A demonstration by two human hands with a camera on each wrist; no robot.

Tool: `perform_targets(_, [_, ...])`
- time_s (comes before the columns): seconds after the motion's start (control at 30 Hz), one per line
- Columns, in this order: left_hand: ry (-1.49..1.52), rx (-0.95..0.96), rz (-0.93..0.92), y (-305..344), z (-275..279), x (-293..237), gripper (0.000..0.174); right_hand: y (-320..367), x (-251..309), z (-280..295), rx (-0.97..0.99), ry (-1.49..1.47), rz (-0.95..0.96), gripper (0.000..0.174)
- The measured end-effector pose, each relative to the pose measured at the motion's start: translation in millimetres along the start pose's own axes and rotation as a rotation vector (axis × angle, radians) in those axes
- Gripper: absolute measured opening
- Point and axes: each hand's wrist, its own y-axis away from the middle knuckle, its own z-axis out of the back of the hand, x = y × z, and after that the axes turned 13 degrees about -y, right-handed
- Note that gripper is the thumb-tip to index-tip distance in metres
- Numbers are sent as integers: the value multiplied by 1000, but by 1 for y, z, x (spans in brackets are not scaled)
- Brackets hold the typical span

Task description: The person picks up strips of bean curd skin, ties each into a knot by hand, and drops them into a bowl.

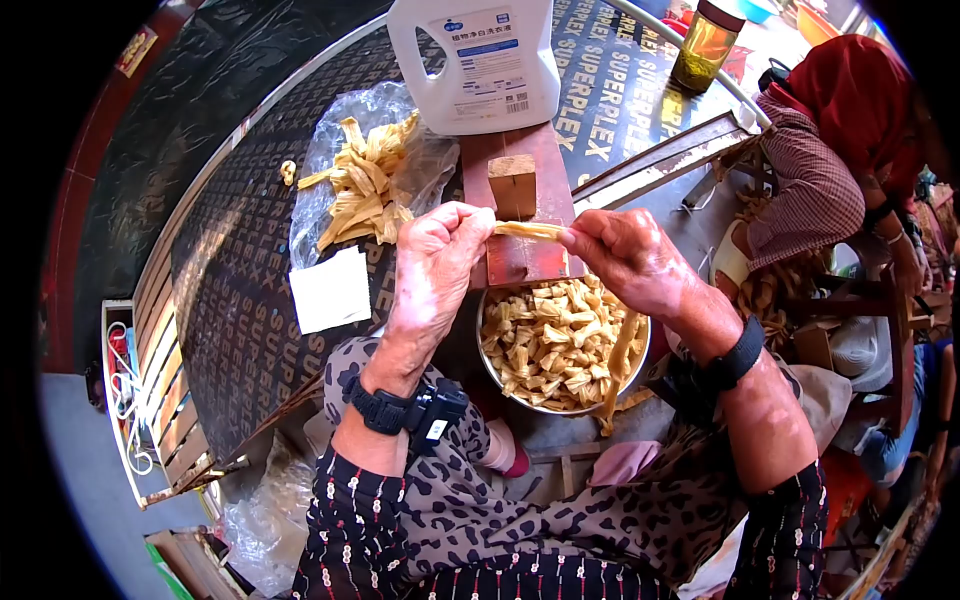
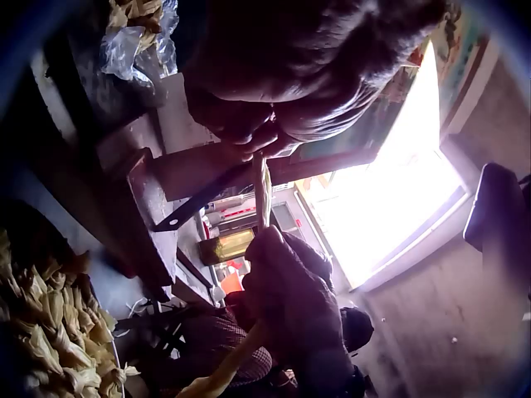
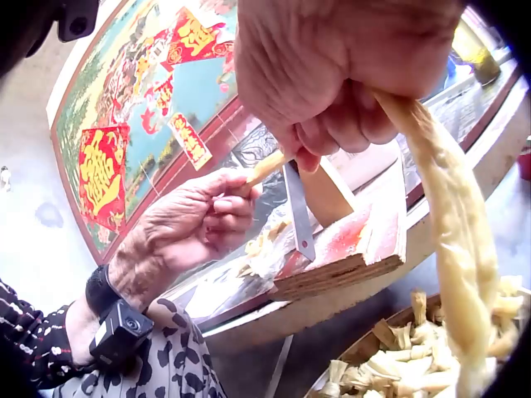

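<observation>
A long, pliable, pale yellow strip [image 1: 528, 231] is stretched between both hands over a reddish wooden board [image 1: 520, 262]. My left hand [image 1: 440, 245] pinches one end between thumb and fingers. Curled fingers of my right hand [image 1: 635, 255] grip it further along, and the rest of the strip hangs below that hand [image 3: 456, 232]. The stretched part crosses close to a metal blade [image 3: 297, 211] standing beside a wooden block [image 1: 513, 186] on the board. Below, a round metal basin [image 1: 540, 408] holds a heap of short yellow pieces [image 1: 550, 345].
Long yellow strips [image 1: 365, 185] lie on a clear plastic bag [image 1: 325, 135] at left, near a white paper square [image 1: 331, 290]. A white detergent jug [image 1: 480, 75] stands behind the block. A lidded jar [image 1: 705, 50] is further right. Another person [image 1: 830, 140] sits at right.
</observation>
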Motion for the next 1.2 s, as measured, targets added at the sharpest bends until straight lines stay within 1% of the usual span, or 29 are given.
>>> perform_targets(0.2, [-20,-31,37,-8,-1,7,14,-9,-11,-1,17,18,-34,30])
perform_targets(0.3, [-14,-26,37,-11,0,15,14,-10,-14,-3,2,40,-9,31])
perform_targets(0.43, [-17,-49,18,-14,-3,25,13,-11,-18,-3,11,2,-55,30])
perform_targets(0.5, [-69,-74,41,-15,-5,27,19,-10,-20,-5,16,0,-58,29])
perform_targets(0.57, [-89,-82,9,-14,-4,32,20,-8,-22,-7,21,15,-95,28])
perform_targets(0.6, [-169,-119,13,-14,0,37,21,-4,-27,-5,31,112,-106,27])
perform_targets(0.63, [-250,-157,18,-14,5,41,21,-1,-29,-1,30,111,-105,27])
perform_targets(0.7, [-286,-184,28,-11,10,34,23,4,-25,6,38,79,-204,25])
perform_targets(0.73, [-309,-140,61,-3,10,31,23,8,-22,12,24,37,-207,25])
perform_targets(0.77, [-332,-97,96,5,9,26,24,10,-12,19,6,0,-270,26])
perform_targets(0.8, [-352,-50,103,10,9,24,24,12,-10,24,-10,-5,-228,26])
perform_targets(0.83, [-361,8,57,16,8,23,24,15,-9,29,-29,-11,-186,27])
perform_targets(0.9, [-378,132,78,25,-2,11,19,19,-8,37,0,-53,-205,27])
perform_targets(0.93, [-312,197,130,27,-8,12,21,21,-5,40,-3,-55,-207,27])
perform_targets(0.97, [-364,300,110,28,-12,10,23,22,-2,42,-6,-57,-207,27])
perform_targets(1.03, [-424,449,70,28,-20,15,24,24,-1,44,2,-40,-192,28])
perform_targets(1.07, [-388,496,55,30,-26,16,25,25,-1,44,12,-26,-173,28])
perform_targets(1.1, [-422,566,36,29,-30,20,25,26,0,44,10,-27,-177,28])
perform_targets(1.2, [-572,649,-75,29,-41,23,24,30,2,42,10,-48,-182,28])
